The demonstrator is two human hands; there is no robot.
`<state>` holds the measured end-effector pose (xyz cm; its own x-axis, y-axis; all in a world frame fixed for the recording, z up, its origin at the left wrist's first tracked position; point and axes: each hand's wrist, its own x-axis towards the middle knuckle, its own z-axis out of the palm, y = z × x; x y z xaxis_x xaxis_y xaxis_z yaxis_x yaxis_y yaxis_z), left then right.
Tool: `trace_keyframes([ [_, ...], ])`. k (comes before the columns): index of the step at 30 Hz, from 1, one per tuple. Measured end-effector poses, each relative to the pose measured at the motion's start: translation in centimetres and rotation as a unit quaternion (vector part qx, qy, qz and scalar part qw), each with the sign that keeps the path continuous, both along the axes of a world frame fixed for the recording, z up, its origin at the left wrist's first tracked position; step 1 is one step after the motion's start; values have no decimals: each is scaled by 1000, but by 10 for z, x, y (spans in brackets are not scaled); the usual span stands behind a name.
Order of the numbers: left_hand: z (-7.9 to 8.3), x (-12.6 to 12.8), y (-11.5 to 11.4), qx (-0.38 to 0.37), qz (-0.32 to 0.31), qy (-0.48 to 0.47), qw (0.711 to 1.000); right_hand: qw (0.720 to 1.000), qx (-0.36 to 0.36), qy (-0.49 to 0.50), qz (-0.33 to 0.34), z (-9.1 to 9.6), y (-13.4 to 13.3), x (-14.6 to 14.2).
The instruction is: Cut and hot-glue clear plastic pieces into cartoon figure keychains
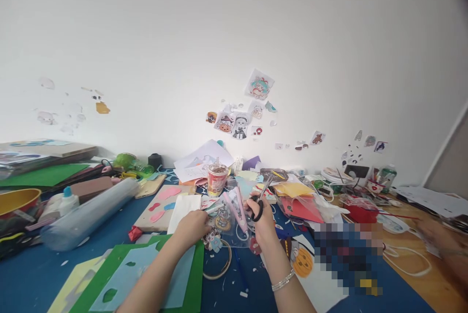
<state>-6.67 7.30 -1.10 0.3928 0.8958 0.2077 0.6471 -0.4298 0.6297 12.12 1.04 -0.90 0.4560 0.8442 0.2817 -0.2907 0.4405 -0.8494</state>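
Note:
My right hand (pixel 261 218) is closed around the black handles of a pair of scissors (pixel 260 203), blades tilted up and away from me. My left hand (pixel 193 229) has its fingers curled in at the edge of a clear plastic sheet (pixel 228 240) with printed character cutouts (pixel 222 219). What those fingers grip is hidden. Between the hands lies a pink V-shaped tool (pixel 236 208) with a pale cord. Just below my left hand are another character cutout (pixel 212 241) and a tape roll (pixel 230 259). White paper (pixel 185 205) lies behind that hand.
Green and blue sheets (pixel 146 259) lie front left, beside a clear plastic roll (pixel 91 213). A drink cup (pixel 217 179) stands behind my hands. Red and yellow papers (pixel 298 201) lie to the right. Another person's blurred arm (pixel 446 240) reaches in at far right.

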Motion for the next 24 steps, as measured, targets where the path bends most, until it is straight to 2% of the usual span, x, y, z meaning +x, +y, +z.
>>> trace_keyframes([
  [3, -9, -1, 5, -20, -11, 90, 996, 1000, -4, 10, -2, 0, 1, 2],
  [9, -1, 2, 1, -38, -49, 106, 992, 1000, -5, 24, -2, 0, 2, 2],
  [11, 5, 2, 0, -73, -66, 52, 994, 1000, -2, 28, -3, -2, 3, 3],
  [13, 12, -1, 0, -125, -72, -42, 989, 1000, 1, 26, -14, -4, 5, 5],
  [16, 24, -8, -1, -165, -66, -195, 965, 999, -6, 20, -37, -8, 9, 6],
  [18, 31, -11, -3, -175, -72, -262, 946, 999, -11, 24, -40, -10, 10, 5],
  [21, 34, -7, -9, -187, -108, -275, 937, 999, -24, 35, -20, -10, 10, -4],
  [24, 30, 6, -16, -131, -146, -245, 950, 999, -23, 41, 21, -11, 8, -14],
])
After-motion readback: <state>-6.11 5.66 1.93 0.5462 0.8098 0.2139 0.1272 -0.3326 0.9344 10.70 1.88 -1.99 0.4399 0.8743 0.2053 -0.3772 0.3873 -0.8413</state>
